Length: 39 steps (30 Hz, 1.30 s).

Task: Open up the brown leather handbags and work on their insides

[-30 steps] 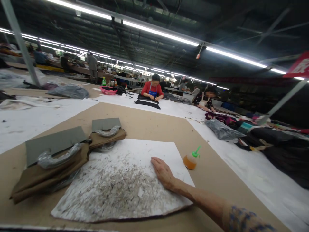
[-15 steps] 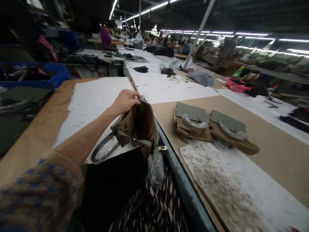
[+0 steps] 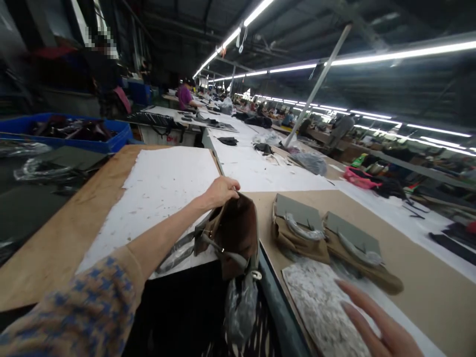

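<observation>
My left hand (image 3: 220,191) pinches the top edge of the brown bag (image 3: 232,233) at frame centre, lifted over the table gap. My right hand (image 3: 375,322), fingers spread and empty, rests on the speckled board (image 3: 320,307) lower right. I judge the dangling wrapped handle (image 3: 240,307) could snag the table edge (image 3: 278,297).

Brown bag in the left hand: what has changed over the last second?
The left hand took hold of the brown bag by its top edge and now lifts it over the gap between tables. The right hand stayed on the stained white sheet. The two brown bags with grey cards have not moved.
</observation>
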Each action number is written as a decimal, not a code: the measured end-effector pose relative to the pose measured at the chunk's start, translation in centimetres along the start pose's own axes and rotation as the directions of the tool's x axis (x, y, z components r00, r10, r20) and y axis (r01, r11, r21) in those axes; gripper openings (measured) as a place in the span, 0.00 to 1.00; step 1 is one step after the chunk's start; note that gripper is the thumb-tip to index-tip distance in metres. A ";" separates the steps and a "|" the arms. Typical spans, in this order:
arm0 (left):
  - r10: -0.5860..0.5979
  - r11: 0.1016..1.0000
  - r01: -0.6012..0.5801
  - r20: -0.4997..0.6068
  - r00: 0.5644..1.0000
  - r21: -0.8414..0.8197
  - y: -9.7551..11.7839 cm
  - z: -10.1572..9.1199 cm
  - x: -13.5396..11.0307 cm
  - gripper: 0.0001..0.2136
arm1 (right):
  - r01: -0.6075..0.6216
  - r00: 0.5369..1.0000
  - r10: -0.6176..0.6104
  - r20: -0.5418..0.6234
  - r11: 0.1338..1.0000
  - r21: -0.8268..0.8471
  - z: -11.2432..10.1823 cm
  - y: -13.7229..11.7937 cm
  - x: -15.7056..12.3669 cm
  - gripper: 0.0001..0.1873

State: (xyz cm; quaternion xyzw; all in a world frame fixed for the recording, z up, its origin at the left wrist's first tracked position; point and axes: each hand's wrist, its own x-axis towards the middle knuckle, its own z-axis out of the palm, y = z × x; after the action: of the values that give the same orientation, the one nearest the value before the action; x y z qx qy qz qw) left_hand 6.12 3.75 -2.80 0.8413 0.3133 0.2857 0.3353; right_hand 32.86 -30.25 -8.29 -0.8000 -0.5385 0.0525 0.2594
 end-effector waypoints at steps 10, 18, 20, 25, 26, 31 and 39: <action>0.024 0.999 -0.020 0.086 0.996 -0.044 2.0 -1.2 -0.9 0.09 | 0.292 0.948 -0.273 0.164 0.951 -0.105 6.3 -23.9 14.7 0.23; -0.058 0.987 0.053 -0.030 0.998 -0.153 1.8 -3.3 -6.0 0.21 | 0.347 0.925 -0.297 0.236 0.914 -0.210 8.8 -24.0 17.2 0.11; -0.102 0.990 0.095 -0.063 0.993 -0.108 2.3 -3.3 -9.1 0.28 | 0.342 0.925 -0.286 0.250 0.913 -0.222 8.6 -24.1 17.1 0.12; -0.331 0.930 0.348 -0.141 0.933 0.118 2.4 -2.1 -13.9 0.29 | 0.311 0.915 -0.293 0.278 0.950 -0.021 9.2 -24.0 18.1 0.14; -0.329 0.934 0.343 -0.133 0.935 0.101 1.9 -2.0 -14.0 0.22 | 0.314 0.887 -0.331 0.323 0.944 0.104 9.4 -23.8 18.5 0.15; -0.232 0.894 0.269 0.144 0.962 -0.358 -1.9 -4.2 -12.1 0.12 | 0.082 0.672 -0.448 0.589 0.836 0.542 8.7 -21.3 19.8 0.15; -0.134 0.828 0.313 0.377 0.916 -0.466 -4.8 -6.6 -8.5 0.14 | -0.118 0.672 -0.353 0.651 0.817 0.565 8.4 -18.8 18.9 0.14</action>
State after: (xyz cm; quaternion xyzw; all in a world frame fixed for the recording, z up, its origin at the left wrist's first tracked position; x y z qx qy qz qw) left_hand -5.49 2.91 -4.61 0.7123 0.2623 0.1731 0.6276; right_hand 21.99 -5.11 -2.95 -0.5582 -0.6083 0.5063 0.2490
